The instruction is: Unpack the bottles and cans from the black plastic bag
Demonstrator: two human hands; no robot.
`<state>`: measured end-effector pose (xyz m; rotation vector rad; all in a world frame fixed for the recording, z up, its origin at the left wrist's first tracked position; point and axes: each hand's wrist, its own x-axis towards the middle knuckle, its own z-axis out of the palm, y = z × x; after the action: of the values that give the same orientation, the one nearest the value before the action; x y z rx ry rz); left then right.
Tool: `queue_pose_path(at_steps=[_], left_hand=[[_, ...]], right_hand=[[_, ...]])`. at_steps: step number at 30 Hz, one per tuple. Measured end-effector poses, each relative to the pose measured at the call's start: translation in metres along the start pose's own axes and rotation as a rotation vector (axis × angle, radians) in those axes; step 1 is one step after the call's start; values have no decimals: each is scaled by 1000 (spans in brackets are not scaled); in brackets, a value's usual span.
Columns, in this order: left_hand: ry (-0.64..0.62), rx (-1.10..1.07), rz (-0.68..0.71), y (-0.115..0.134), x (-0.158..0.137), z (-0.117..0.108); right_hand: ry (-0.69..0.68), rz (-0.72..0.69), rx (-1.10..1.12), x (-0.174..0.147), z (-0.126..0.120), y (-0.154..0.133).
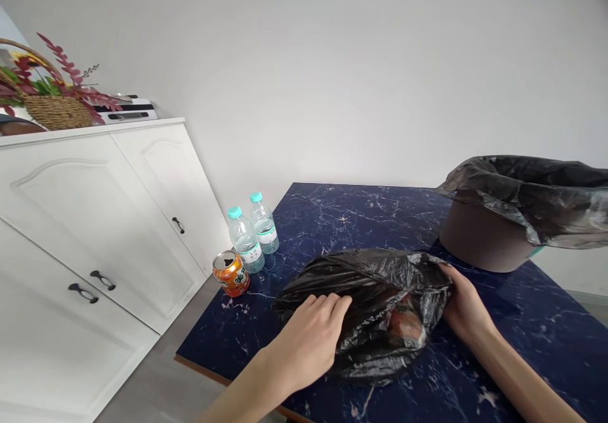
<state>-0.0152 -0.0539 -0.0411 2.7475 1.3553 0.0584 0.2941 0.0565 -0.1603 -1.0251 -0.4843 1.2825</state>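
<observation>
My left hand [317,337] pinches the near side of the black plastic bag [363,268] on the desk [351,211], my right hand [463,303] its right end; even tension should spare the film around something reddish [403,327], perhaps a can. The front edge [202,368] passes under my forearm [266,375]; room opens behind, between water bottles [245,239] and bin [484,236].

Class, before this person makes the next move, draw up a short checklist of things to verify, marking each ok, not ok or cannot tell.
1. Left hand on the black bag: ok, gripping its plastic.
2. Right hand on the bag: ok, at its right side.
3. Bag's contents identifiable: cannot tell; only an orange-brown patch shows.
4. Nearer bottle and farther bottle upright and capped: ok.
5. Orange can well clear of the table edge: not ok, it stands close.
6. Bin lined: ok, black liner over its rim.
</observation>
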Motion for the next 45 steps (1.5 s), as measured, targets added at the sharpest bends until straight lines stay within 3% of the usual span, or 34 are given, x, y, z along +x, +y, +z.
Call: queue_pose_path(at_steps=[3,5,13,19,26,32,36,45], left_hand=[[29,-41,-190,2,17,6],[33,-89,-244,3,23,7],[-59,-498,-114,18,15,-1],[-72,-742,122,15,22,0],[9,-441,12,11,43,10],[65,-409,244,27,54,7],[72,-273,421,30,60,10],[158,72,546,41,77,16]], right_hand=[[-32,-14,-27,-2,1,0],[-45,-21,-43,-3,0,1],[-60,-5,-57,-3,-1,4],[-98,-27,-76,-2,-2,7],[-111,-31,-111,-5,-1,6],[-134,-80,-94,-6,1,6],[-144,-70,-66,-8,2,5],[-129,-71,-90,-13,6,1]])
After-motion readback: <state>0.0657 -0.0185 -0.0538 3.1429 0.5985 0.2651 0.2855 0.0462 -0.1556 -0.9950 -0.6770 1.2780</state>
